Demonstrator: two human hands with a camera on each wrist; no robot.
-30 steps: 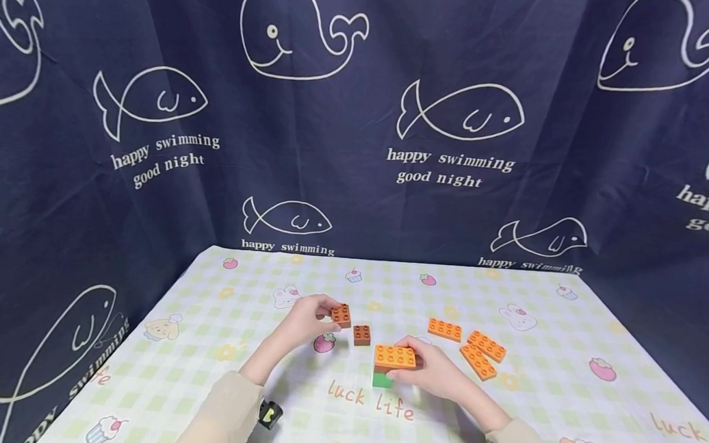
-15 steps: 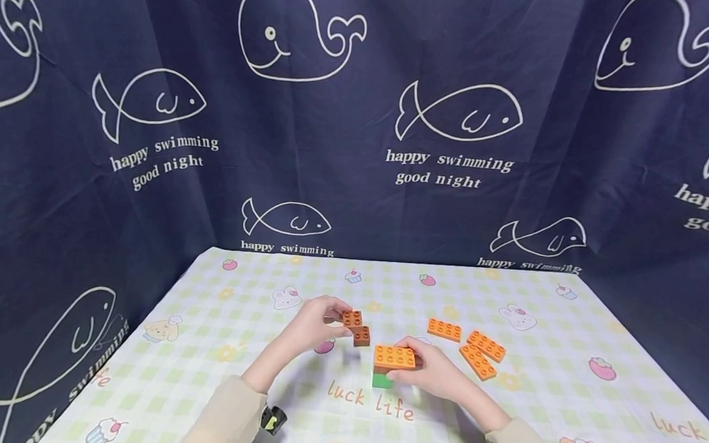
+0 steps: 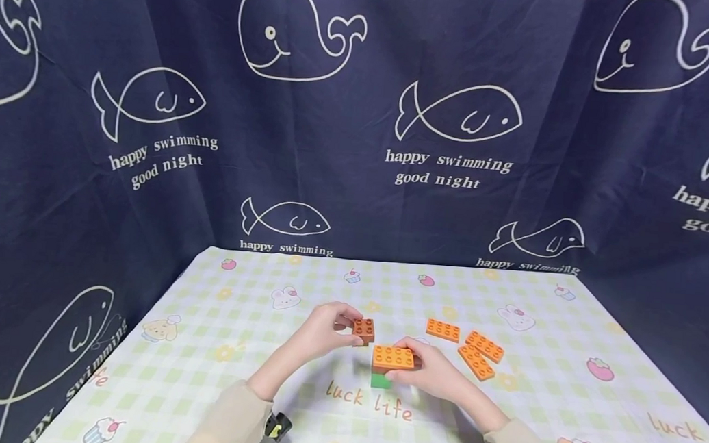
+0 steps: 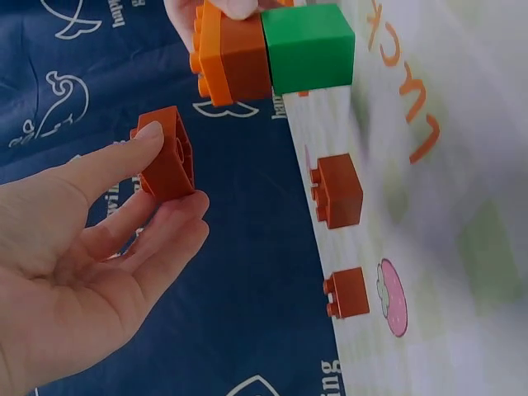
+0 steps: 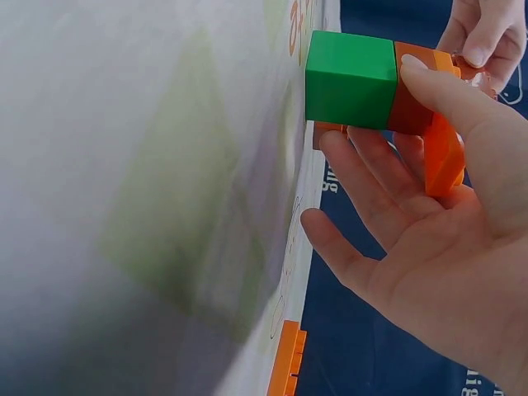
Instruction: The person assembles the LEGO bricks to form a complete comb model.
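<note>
In the head view my left hand (image 3: 325, 330) pinches a reddish-brown toy building brick (image 3: 363, 328) between thumb and fingers, raised off the table in the left wrist view. My right hand (image 3: 433, 368) grips a stack standing on the table: a green brick (image 5: 351, 80) at the bottom, a brown brick (image 5: 412, 103) on it, and a flat orange brick (image 3: 393, 357) on top, overhanging to the right. Two more brown bricks rest on the cloth in the left wrist view, a nearer brown brick (image 4: 339, 191) and a smaller-looking brown brick (image 4: 347, 292). From the head they are mostly hidden.
Right of the stack lie flat orange bricks: one orange brick (image 3: 443, 330) apart, and two close together, an upper orange brick (image 3: 485, 346) and a lower orange brick (image 3: 476, 362). A checked cloth (image 3: 230, 322) covers the table. A dark blue curtain (image 3: 357, 180) surrounds it.
My left hand has moved right with the brown brick, over the brown brick on the table and close to the stack. The right hand keeps its hold on the stack without visible movement.
</note>
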